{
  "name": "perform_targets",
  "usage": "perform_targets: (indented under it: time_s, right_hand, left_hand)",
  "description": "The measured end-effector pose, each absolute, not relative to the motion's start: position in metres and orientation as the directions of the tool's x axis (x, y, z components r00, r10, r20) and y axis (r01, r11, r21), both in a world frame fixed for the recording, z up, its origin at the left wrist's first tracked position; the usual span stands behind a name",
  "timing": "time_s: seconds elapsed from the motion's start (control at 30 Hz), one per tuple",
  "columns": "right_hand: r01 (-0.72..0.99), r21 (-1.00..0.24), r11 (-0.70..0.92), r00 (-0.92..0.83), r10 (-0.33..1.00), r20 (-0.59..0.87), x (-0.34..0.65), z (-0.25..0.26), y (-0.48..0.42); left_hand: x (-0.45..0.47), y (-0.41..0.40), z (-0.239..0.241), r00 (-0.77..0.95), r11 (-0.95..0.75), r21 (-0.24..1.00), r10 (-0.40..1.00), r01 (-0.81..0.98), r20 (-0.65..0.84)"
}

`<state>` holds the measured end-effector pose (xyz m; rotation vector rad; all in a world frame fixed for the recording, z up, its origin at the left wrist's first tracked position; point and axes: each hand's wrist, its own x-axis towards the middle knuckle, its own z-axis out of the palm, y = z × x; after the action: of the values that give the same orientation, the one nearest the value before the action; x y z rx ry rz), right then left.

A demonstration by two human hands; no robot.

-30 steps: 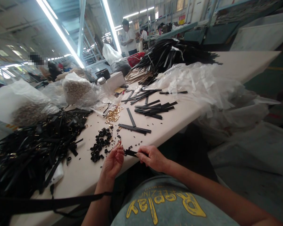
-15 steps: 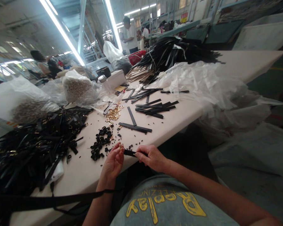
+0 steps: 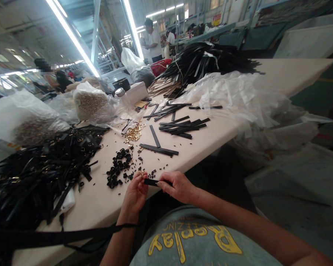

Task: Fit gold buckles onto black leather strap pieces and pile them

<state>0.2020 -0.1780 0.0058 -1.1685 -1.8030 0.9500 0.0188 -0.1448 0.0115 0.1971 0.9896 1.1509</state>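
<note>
My left hand is closed in a pinch on a small gold buckle at its fingertips. Between my hands lies a black strap, with my right hand closed around its right part. The strap's left end reaches my left fingers; whether it passes through the buckle I cannot tell. Just beyond the left hand are small black loops in a heap. Gold buckles lie in a pile farther back, and loose black straps are spread to the right of them.
A large heap of black straps with gold fittings covers the table's left side. Behind it stand clear plastic bags of small parts. A long bundle of black strips and crumpled plastic sheeting lie at the back right. People stand far off.
The buckle in my left fingers has tilted and dropped slightly. The strap's left end has shifted a little left and shows a broader face. My right hand has barely moved.
</note>
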Motion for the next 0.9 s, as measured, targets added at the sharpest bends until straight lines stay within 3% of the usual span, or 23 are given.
perform_targets:
  time_s: [0.27,0.63,0.9]
  right_hand:
    - [0.366,-0.878,0.31,-0.293,0.933,0.207,0.2,0.005,-0.179]
    - [0.394,-0.875,0.281,-0.275,0.945,0.18,0.198,0.003,-0.177]
    - [0.441,-0.87,0.22,-0.205,0.969,0.141,0.2,0.004,-0.177]
  left_hand:
    - [0.018,-0.145,0.009,0.076,0.428,0.564,0.838,-0.706,-0.541]
    - [0.015,-0.144,0.001,-0.005,0.378,0.665,0.867,-0.644,-0.498]
    - [0.018,-0.146,-0.001,-0.042,0.281,0.797,0.933,-0.535,-0.358]
